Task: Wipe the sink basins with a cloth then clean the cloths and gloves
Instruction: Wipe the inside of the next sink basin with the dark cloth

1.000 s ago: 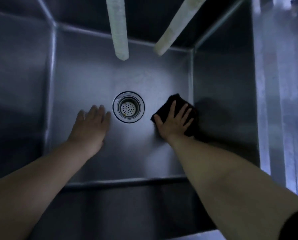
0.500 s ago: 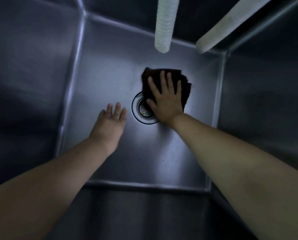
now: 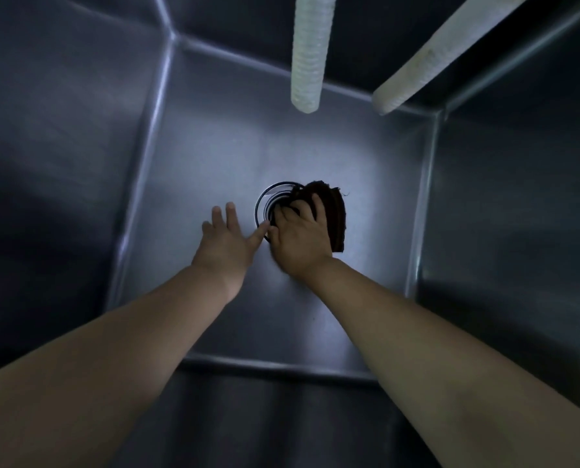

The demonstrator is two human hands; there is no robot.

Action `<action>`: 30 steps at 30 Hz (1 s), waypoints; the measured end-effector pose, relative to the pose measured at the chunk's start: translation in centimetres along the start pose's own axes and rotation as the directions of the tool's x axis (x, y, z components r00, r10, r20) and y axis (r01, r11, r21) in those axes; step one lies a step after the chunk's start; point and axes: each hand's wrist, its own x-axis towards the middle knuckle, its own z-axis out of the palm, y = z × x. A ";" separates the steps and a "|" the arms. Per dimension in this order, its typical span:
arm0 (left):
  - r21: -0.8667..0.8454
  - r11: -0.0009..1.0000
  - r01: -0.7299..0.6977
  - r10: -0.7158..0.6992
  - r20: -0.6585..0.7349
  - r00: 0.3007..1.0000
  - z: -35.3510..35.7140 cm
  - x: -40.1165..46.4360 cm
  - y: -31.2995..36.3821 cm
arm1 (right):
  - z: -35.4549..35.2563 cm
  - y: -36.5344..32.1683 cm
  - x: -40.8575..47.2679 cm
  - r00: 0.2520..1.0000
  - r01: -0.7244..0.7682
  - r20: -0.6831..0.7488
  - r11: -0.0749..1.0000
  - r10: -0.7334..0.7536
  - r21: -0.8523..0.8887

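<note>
Head view looks straight down into a deep, square stainless-steel sink basin [image 3: 214, 157] with dim, bluish walls and a brighter patch of floor around the middle. Both bare forearms reach down from the lower edge of the picture to the basin floor.

At the centre of the floor sits the round metal drain ring [image 3: 265, 204], of which only the left arc shows; the rest is covered. A dark, folded cleaning cloth [image 3: 336, 214] lies over the right part of the drain and on the floor just beside it, its frayed corner sticking up at the far side.

The right hand [image 3: 300, 241] is on top of that cloth with its fingers curled down into the fabric, bunching it and holding it against the drain. The left hand [image 3: 224, 241] lies flat on the basin floor just left of the drain, fingers straight and slightly fanned, holding nothing; its thumb reaches toward the right hand and looks to be touching it or nearly so.

Two pale, ribbed hoses hang into the basin from above: a straight hose [image 3: 309, 52] ending over the far floor, and a slanted hose [image 3: 444, 52] coming in from the upper right. Both ends hang well apart from the hands.
</note>
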 end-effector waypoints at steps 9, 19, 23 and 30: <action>0.016 1.000 -0.022 0.022 0.012 1.000 -0.5 -0.2 -0.2 | -1.2 2.2 0.6 0.992 0.112 0.040 0.971 -0.123 0.212; 0.155 0.988 0.019 -0.021 0.011 1.000 -1.1 -1.1 -0.1 | -3.1 4.9 0.1 0.889 0.456 -0.027 0.890 -0.456 -0.029; 0.251 0.955 -0.159 0.197 -0.135 0.971 -1.2 -1.3 -0.8 | -3.4 5.4 0.3 0.857 0.506 0.152 0.859 -0.492 -0.071; 0.286 0.871 -0.398 0.395 0.072 0.916 -2.6 1.4 -1.9 | -3.1 5.4 1.4 0.806 0.574 0.322 0.788 -0.497 -0.220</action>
